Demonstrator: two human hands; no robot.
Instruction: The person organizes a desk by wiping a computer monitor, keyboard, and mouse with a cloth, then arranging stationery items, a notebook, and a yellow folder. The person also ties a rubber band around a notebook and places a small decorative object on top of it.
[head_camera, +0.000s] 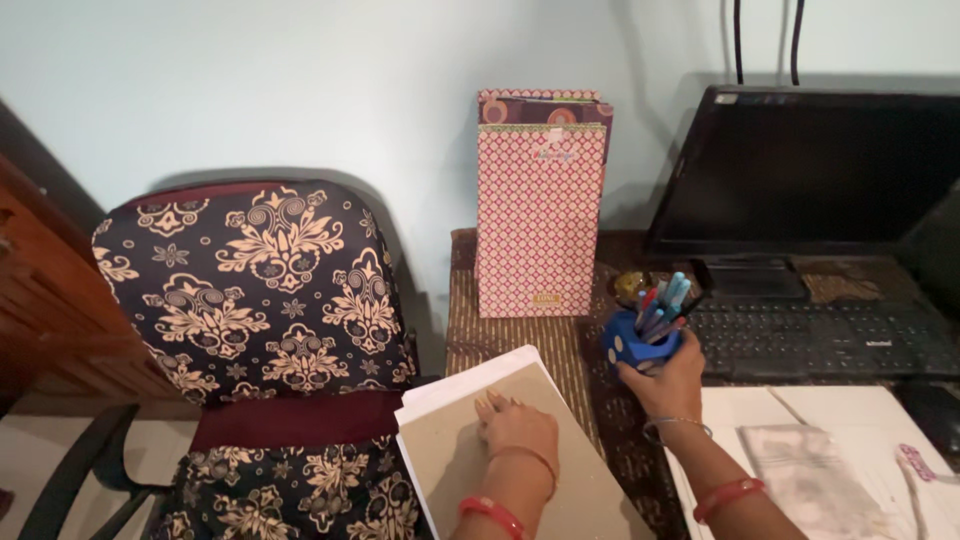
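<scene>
Gripping blue pen holder (632, 345) from its 6 o'clock side, right hand (668, 385) wraps it; top-heavy, pens loose, hold low. Left hand (515, 425) flat, fingers spread, on stiff cardboard pad (500, 460) at holder's 8 o'clock.

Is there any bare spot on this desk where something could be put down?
Bare woven mat lies between the patterned bag and the paper stack under the left hand. It is crowded where the right hand holds the blue pen pot beside the keyboard.
</scene>
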